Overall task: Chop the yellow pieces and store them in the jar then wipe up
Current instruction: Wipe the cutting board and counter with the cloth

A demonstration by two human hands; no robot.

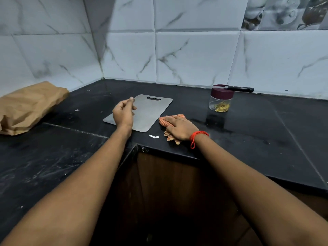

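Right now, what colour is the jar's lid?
The lid is dark maroon, clearest in the head view.

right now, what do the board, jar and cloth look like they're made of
Board: a thin grey sheet with a dull sheen and a cut-out handle, probably steel. Jar: see-through body, glass or clear plastic, cannot tell which; its maroon lid looks like matte plastic. Cloth: soft woven fabric in an orange check, frayed at one end.

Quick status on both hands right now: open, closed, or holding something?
Left hand: fingers loosely curled over the cutting board edge; grip cannot be told.
Right hand: open, pressing flat on the cloth.
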